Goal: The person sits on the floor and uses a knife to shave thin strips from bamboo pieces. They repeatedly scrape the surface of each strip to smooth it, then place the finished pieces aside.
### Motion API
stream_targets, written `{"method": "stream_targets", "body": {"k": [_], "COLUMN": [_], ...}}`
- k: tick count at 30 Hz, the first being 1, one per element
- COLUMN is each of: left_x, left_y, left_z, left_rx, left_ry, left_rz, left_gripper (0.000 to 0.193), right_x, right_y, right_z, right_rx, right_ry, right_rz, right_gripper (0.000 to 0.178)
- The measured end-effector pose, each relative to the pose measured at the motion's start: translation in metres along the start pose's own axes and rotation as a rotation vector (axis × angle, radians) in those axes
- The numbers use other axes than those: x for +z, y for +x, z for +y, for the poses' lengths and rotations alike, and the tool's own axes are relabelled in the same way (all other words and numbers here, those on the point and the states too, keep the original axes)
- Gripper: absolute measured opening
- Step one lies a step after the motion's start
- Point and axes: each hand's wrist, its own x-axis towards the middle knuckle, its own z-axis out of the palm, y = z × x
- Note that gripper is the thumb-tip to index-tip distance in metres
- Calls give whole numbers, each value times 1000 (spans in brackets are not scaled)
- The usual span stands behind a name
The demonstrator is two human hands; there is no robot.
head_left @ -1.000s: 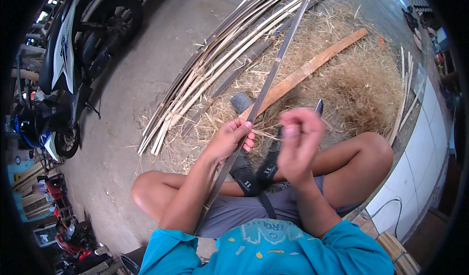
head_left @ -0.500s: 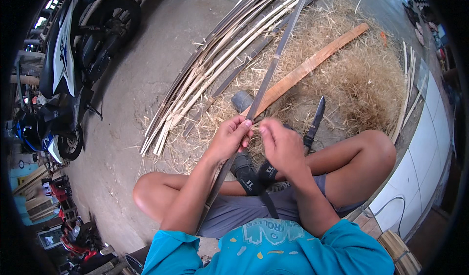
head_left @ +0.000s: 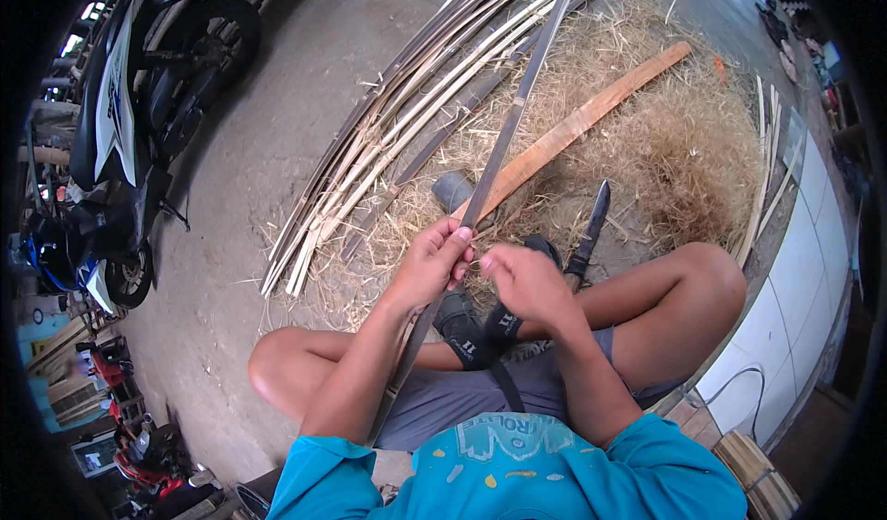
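A long, dark bamboo strip (head_left: 511, 123) runs from the far side down past my lap. My left hand (head_left: 431, 266) is closed around it, thumb on top. Just to the right, my right hand (head_left: 529, 282) has its fingers curled in a pinch close to the strip; whatever may lie between the fingertips is too small to make out. Beneath the strip, a flat orange-brown wooden board (head_left: 577, 125) slants away to the right, its near end by my left hand. A dark-bladed knife (head_left: 589, 232) lies on the floor beyond my right hand.
A bundle of bamboo strips (head_left: 393, 118) lies to the left of the board. Curly shavings (head_left: 688, 174) are heaped on the right. A grey cylinder (head_left: 453, 189) sits by the strip. My crossed legs frame the work; a motorbike (head_left: 115, 123) stands far left, white tiles (head_left: 781, 335) at right.
My right hand has come a little nearer to me and slightly left, its fingertips now lower beside the strip. The left hand keeps its hold in nearly the same place.
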Motion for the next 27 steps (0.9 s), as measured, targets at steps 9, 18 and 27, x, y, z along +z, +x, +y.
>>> {"method": "stream_targets", "body": {"k": [9,18,27], "left_x": [2,5,1], "left_y": [-1,-4,-7], "left_z": [-3,-4,-4], "left_rx": [-20,23,30], "left_ry": [-53,49,135], "left_rz": [4,20,-45], "left_gripper": [23,28,27], "right_x": [-2,-1,-10], "right_y": [5,8,2], "right_z": [-6,-6,-11], "right_rx": [45,23,-158], "right_ry": [89,185,354], "right_rz": [178,367,-97], "right_gripper": [22,14,20]}}
